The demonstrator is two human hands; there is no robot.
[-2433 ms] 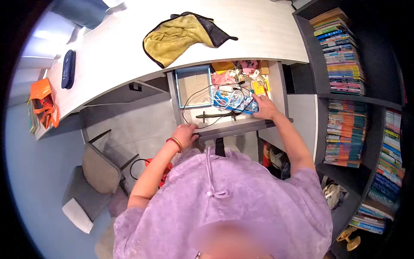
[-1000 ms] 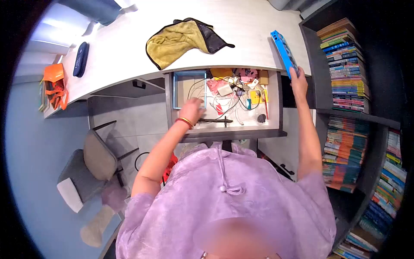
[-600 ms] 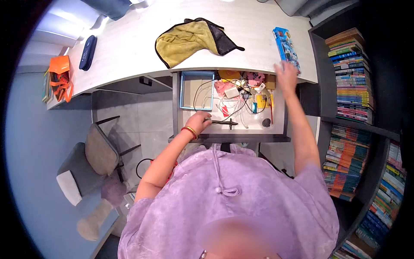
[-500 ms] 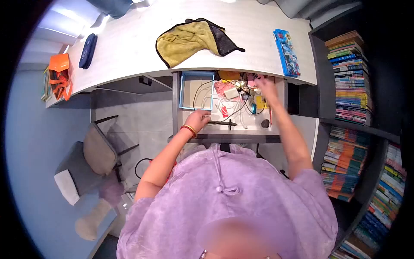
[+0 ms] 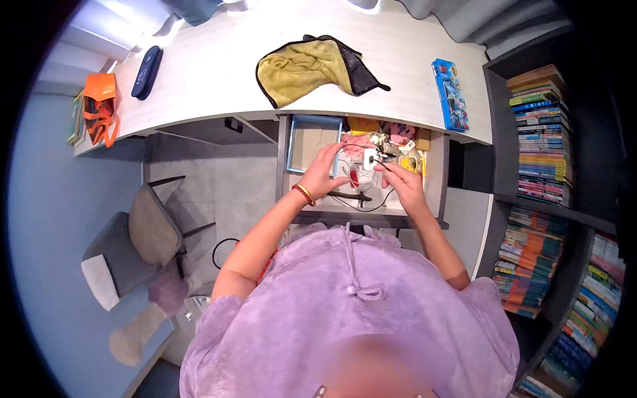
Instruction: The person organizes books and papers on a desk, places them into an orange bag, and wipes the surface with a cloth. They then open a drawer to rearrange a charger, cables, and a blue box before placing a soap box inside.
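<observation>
A pulled-out drawer (image 5: 431,192) under the desk holds a tangle of small items. My right hand (image 5: 406,187) is over it, thumb and fingers pinched on a thin black cable (image 5: 379,207). Just beyond those fingertips is a white block (image 5: 371,158), like a charger, with a dark round part on its face. My left hand (image 5: 323,174) is open over the drawer, thumb and fingers apart, close to a loop of the black cable. Beside it lies a blue-rimmed box (image 5: 290,156). A black stick-like object (image 5: 352,197) lies near the drawer front.
On the desk (image 5: 212,73) lie a yellow and grey cloth (image 5: 305,69), a blue pencil case (image 5: 450,93), a dark blue case (image 5: 147,73) and an orange bag (image 5: 99,106). Bookshelves (image 5: 545,146) stand to the right. A chair (image 5: 154,225) is at the left.
My right hand has come back from the drawer's far right and now pinches the black cable. My left hand has moved right and farther in, its fingers spreading. The view has shifted slightly.
</observation>
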